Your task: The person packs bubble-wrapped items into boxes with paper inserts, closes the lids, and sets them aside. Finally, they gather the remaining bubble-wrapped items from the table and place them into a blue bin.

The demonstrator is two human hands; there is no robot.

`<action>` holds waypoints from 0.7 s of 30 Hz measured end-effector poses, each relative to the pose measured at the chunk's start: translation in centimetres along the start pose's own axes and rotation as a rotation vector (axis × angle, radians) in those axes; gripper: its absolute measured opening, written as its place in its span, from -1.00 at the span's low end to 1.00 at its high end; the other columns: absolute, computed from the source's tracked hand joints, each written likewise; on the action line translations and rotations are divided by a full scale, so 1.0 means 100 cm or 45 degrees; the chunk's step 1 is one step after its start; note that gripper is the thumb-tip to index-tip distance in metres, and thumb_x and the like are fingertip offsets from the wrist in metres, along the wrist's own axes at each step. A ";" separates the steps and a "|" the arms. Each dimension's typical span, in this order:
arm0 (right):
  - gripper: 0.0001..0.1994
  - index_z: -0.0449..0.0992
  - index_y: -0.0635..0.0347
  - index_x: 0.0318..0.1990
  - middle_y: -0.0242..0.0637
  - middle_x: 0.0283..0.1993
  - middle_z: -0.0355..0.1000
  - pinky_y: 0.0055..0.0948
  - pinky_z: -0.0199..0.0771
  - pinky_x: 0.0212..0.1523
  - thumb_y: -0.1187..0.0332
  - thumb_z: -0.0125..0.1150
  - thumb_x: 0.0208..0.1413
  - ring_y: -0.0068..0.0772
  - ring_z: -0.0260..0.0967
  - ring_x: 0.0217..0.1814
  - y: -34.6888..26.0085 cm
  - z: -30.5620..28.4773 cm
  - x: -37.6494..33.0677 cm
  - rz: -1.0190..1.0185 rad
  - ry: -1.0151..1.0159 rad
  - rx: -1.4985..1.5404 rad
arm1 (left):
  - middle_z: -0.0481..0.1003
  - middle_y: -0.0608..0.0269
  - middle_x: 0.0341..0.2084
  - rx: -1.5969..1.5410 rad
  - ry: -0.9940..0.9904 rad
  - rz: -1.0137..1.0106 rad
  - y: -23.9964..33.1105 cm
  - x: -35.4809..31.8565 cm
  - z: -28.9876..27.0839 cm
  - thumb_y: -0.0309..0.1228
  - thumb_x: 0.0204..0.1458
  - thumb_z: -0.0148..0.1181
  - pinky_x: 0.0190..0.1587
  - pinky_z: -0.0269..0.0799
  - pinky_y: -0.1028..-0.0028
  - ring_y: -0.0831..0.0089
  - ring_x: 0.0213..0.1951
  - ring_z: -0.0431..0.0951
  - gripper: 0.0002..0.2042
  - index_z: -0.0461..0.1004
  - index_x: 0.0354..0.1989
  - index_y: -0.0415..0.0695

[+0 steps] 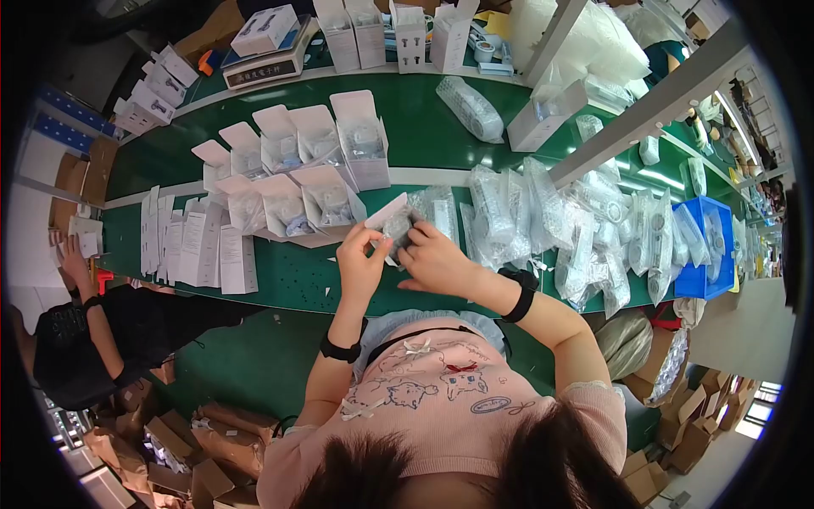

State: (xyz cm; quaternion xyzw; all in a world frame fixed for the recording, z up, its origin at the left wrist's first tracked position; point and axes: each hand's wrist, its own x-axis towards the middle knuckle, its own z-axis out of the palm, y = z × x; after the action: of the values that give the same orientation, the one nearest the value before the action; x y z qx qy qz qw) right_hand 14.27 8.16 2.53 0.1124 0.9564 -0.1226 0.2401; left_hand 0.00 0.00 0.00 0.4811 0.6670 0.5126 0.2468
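In front of my chest is an open white carton (385, 211) with its lid flap raised. My left hand (363, 257) pinches the near left edge of this carton between thumb and fingers. A clear bubble-wrapped item (396, 227) shows in the carton's mouth. My right hand (434, 259) is closed with curled fingers on the right side of that wrapped item; its fingertips are partly hidden. More open white cartons (292, 202) stand in two rows to the left, with wrapped contents inside. Just right of my hands lie bubble-wrapped packages (492, 208).
Flat folded cartons (202, 244) stand at the left of the green table (288, 276). A blue bin (714, 246) of wrapped packages is at the right. A grey post (644, 106) slants over the table. A scale (270, 59) sits at the back. A co-worker's hand (75, 261) is far left.
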 end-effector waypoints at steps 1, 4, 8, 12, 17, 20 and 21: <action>-0.37 0.23 0.04 0.05 -0.14 0.13 0.07 -0.20 -0.20 0.21 0.18 0.24 -0.31 -0.16 -0.04 0.18 0.004 0.011 -0.004 -0.163 0.349 -0.004 | 0.35 0.28 -0.51 0.017 0.026 -0.020 -0.001 -0.004 0.002 -0.57 -0.20 0.16 -0.60 0.10 0.65 0.66 -0.63 0.22 -0.90 0.36 -0.53 -0.28; -0.35 0.22 0.13 0.05 -0.14 0.14 0.05 -0.17 -0.07 0.16 0.28 0.27 -0.33 -0.18 -0.04 0.18 0.016 0.016 -0.009 -0.461 1.084 -0.020 | 0.43 0.14 -0.37 0.062 0.047 -0.019 -0.004 0.001 -0.008 -0.56 -0.23 0.17 -0.61 0.10 0.58 0.56 -0.67 0.20 -0.87 0.36 -0.51 -0.27; -0.26 0.13 0.19 0.10 -0.15 0.16 0.01 -0.19 -0.04 0.17 0.36 0.30 -0.38 -0.14 -0.06 0.20 0.031 0.024 -0.034 -0.047 1.257 0.658 | 0.44 0.13 -0.37 0.048 0.109 -0.043 0.002 -0.007 0.002 -0.58 -0.21 0.15 -0.56 0.20 0.60 0.52 -0.58 0.33 -0.89 0.36 -0.49 -0.29; -0.20 0.05 0.21 0.11 -0.11 0.13 0.03 -0.26 -0.04 0.17 0.44 0.29 -0.44 -0.06 -0.02 0.17 0.033 0.034 -0.028 0.026 1.143 1.002 | 0.43 0.23 -0.43 0.022 0.127 0.228 0.033 0.002 0.013 -0.61 -0.20 0.12 -0.39 0.29 0.60 0.53 -0.44 0.42 -0.91 0.33 -0.53 -0.32; -0.17 -0.03 0.21 0.15 -0.08 0.18 -0.04 -0.26 -0.06 0.20 0.47 0.26 -0.40 -0.08 -0.12 0.24 0.034 0.037 -0.025 -0.204 0.933 1.375 | 0.44 0.14 -0.34 -0.146 0.078 0.144 0.061 0.017 0.019 -0.61 -0.17 0.08 -0.21 0.30 0.50 0.38 -0.26 0.44 -0.93 0.34 -0.48 -0.32; -0.16 -0.03 0.23 0.15 -0.06 0.17 -0.03 -0.30 -0.05 0.19 0.47 0.26 -0.42 -0.10 -0.09 0.23 0.039 0.045 -0.032 -0.121 1.010 1.375 | 0.42 0.12 -0.29 -0.150 0.009 0.156 0.067 0.028 0.029 -0.58 -0.15 0.07 -0.18 0.29 0.48 0.36 -0.21 0.42 -0.88 0.34 -0.41 -0.31; -0.16 -0.03 0.22 0.15 -0.08 0.16 -0.01 -0.31 -0.03 0.18 0.45 0.27 -0.42 -0.13 -0.07 0.22 0.041 0.047 -0.038 -0.066 1.061 1.410 | 0.39 0.12 -0.25 -0.380 -0.023 0.136 0.069 0.032 0.035 -0.59 -0.14 0.05 -0.16 0.29 0.47 0.36 -0.18 0.41 -0.85 0.32 -0.35 -0.29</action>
State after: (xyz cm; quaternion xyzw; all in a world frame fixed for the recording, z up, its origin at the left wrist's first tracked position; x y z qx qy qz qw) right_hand 20.70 10.07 -0.40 0.2332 0.7679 -0.5450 -0.2428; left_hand 4.20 4.53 5.71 0.4786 0.5547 0.6140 0.2937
